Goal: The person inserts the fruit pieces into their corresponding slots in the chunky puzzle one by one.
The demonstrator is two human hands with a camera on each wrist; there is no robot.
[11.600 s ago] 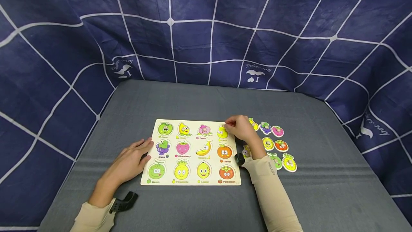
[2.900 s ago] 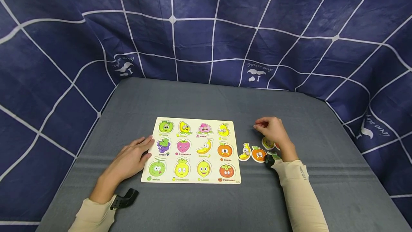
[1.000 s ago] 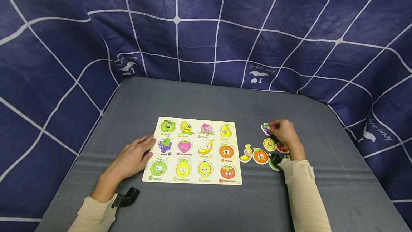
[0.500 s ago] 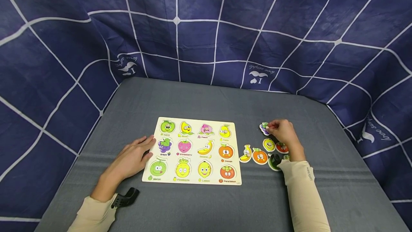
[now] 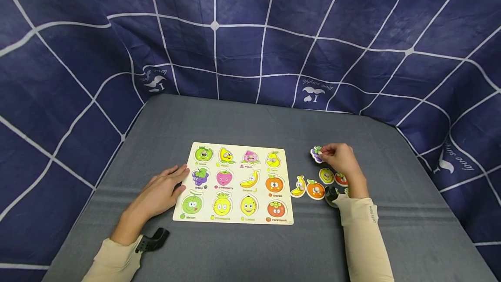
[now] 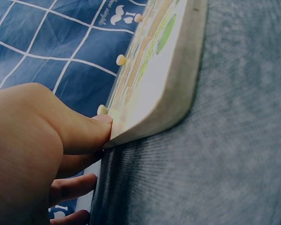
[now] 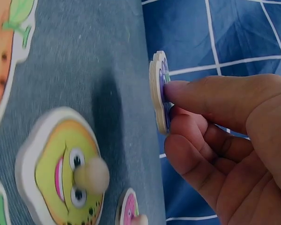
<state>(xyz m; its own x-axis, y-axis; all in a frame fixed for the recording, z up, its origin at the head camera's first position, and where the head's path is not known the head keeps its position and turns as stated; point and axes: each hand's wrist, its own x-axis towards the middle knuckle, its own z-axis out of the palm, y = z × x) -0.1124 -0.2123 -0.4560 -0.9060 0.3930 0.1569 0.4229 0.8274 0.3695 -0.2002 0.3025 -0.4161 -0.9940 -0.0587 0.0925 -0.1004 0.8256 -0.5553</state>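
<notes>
In the head view my right hand point(image 5: 339, 160) pinches a wooden grape puzzle piece point(image 5: 316, 154) between thumb and fingers. The right wrist view shows the grape piece point(image 7: 159, 91) edge-on, raised above the table with its shadow below. My left hand point(image 5: 162, 191) rests at the left edge of the fruit puzzle board point(image 5: 235, 201). Its thumb lies on the board's edge in the left wrist view, the other fingers extended. On the board, the apple point(image 5: 204, 154), mango point(image 5: 225, 156), peach point(image 5: 250, 157) and pear point(image 5: 273, 159) make up the top row.
Right of the board lie loose knobbed pieces: a banana point(image 5: 299, 186), an orange point(image 5: 315, 190), a lemon point(image 5: 326, 176) and a persimmon point(image 5: 341, 179). A pink piece point(image 7: 127, 208) shows in the right wrist view. My right wrist covers others. A blue checked cloth point(image 5: 250, 47) hangs behind the table.
My right hand has left the pear spot, taken the grape piece and carried it slightly left. The loose yellow piece at the top of the pile is gone. My left hand stays put.
</notes>
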